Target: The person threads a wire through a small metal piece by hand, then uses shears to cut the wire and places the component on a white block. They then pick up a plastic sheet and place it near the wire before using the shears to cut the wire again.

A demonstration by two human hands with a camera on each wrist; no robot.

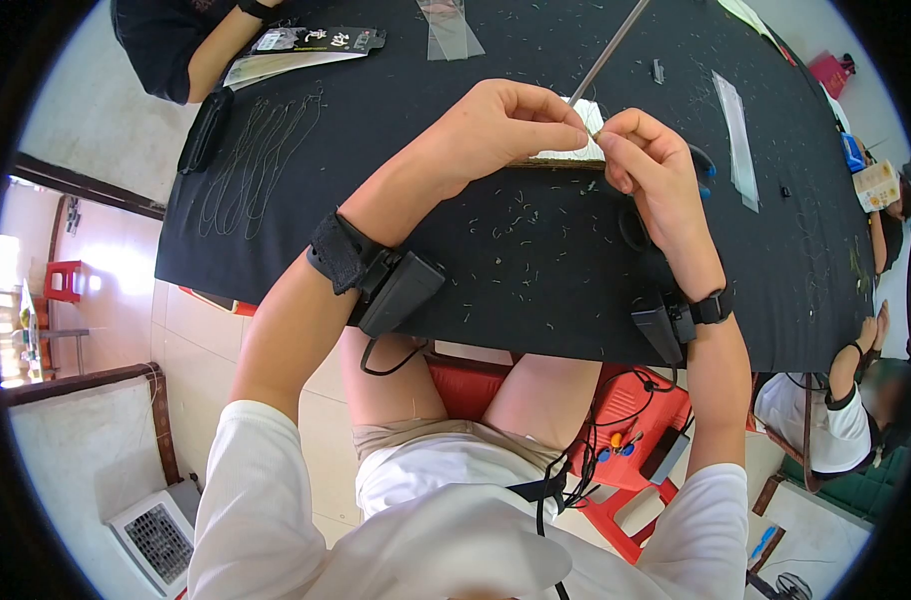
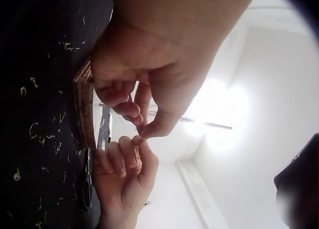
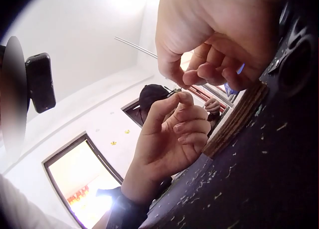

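Note:
Both hands meet over a low board with a pale top and layered brown edge (image 1: 566, 163). My left hand (image 1: 511, 130) comes in from the left, thumb and index finger pinched together. Facing it, my right hand (image 1: 654, 165) pinches at the same spot, its other fingers curled. A thin thread (image 2: 122, 123) runs by the fingertips in the left wrist view; the pinched part is mostly hidden by the fingers, and I cannot tell what else they hold. A slim metal rod (image 1: 611, 48) rises at a slant behind the fingertips.
Black-handled scissors (image 1: 631, 228) lie beside the board. Small thread clippings (image 1: 516, 240) litter the black cloth. Long loops of thread (image 1: 261, 165) lie at left, near a black case (image 1: 206, 130) and printed packet (image 1: 306, 42). Clear plastic sleeves (image 1: 738, 140) lie at right. Other people sit around the table.

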